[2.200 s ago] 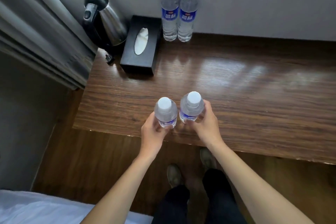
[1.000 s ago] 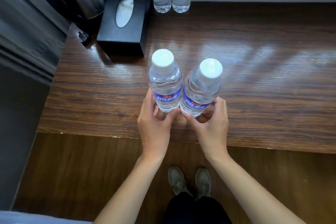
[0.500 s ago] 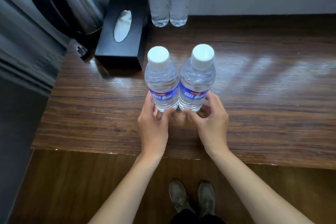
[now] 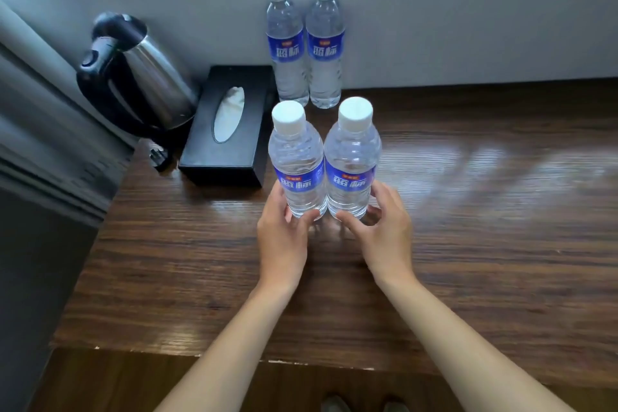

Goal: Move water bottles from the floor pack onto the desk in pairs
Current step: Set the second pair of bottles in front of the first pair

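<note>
Two clear water bottles with white caps and blue labels stand side by side, touching, on the dark wooden desk (image 4: 468, 244). My left hand (image 4: 282, 237) wraps the base of the left bottle (image 4: 297, 160). My right hand (image 4: 384, 234) wraps the base of the right bottle (image 4: 351, 157). Behind them, against the wall, another pair of the same bottles stands upright: one on the left (image 4: 286, 43) and one on the right (image 4: 325, 43). The floor pack is out of view.
A black tissue box (image 4: 227, 127) lies just left of the held pair. A steel kettle with a black handle (image 4: 133, 73) stands at the desk's back left corner. Grey curtain folds (image 4: 40, 144) hang on the left. The desk's front edge (image 4: 301, 361) runs across near me.
Both hands have slid the two bottles further back on the desk, towards the pair at the wall. The camera has tilted up, showing more wall.
</note>
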Tool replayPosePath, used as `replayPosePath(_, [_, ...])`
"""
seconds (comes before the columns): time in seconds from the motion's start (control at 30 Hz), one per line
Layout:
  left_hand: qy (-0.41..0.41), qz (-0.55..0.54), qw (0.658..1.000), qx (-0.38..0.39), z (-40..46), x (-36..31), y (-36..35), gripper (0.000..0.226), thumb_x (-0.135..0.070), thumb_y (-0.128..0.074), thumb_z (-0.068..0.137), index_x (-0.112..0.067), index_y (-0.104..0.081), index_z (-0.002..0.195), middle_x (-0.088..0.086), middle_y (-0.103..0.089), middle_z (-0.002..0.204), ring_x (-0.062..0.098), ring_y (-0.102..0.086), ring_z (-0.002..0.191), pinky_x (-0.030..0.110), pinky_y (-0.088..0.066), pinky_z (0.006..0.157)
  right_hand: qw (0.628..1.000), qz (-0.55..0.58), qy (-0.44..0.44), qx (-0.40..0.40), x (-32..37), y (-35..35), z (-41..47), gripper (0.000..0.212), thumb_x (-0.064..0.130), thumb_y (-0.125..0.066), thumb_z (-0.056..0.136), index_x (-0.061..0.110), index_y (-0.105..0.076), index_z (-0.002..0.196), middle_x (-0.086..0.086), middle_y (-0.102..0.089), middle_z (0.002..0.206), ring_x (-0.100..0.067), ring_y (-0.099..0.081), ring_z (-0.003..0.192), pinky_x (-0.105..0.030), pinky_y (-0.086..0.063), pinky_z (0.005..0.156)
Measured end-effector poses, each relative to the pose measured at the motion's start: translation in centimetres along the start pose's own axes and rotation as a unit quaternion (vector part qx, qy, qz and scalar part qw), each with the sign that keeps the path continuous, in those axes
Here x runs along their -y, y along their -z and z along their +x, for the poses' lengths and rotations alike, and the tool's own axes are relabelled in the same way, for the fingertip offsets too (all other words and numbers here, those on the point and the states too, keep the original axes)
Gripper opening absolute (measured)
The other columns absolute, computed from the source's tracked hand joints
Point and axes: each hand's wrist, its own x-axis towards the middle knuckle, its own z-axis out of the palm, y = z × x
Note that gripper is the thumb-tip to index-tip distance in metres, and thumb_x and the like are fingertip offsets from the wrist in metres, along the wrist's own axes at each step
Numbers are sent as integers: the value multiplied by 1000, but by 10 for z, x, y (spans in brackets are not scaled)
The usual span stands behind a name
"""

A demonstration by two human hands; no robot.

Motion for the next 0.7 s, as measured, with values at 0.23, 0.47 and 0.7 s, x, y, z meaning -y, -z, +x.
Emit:
replayPosePath(0.23, [-44,75,995,-39,32,10,-12,51,-1,-80,73,-13,-59,118,1,-53,110,-5,-54,101,11,-47,82,1000,13,5,-11,-8,-13,29,64,26,-86,67,25,-58,125,14,-60,115,-3,-59,105,-32,-55,86])
replayPosePath(0.47, [-26,72,996,-51,61,11,-21,60,-4,-78,77,-20,-54,129,1,-48,115,-9,-54,96,12,-50,78,1000,10,3,-14,-11,-26,63,65,28,-86,66,30,-58,124,14,-62,109,-6,-61,97,-36,-55,83])
replayPosePath(0.7, [-32,78,995,-57,90,14,-28,66,-4,-74,81,-22,-46,138,-1,-45,120,8,-59,105,41,-54,91,1000,18,-4,-22,-10,-41,90,68,25,-86,67,34,-56,127,17,-61,113,-3,-61,101,-36,-55,85])
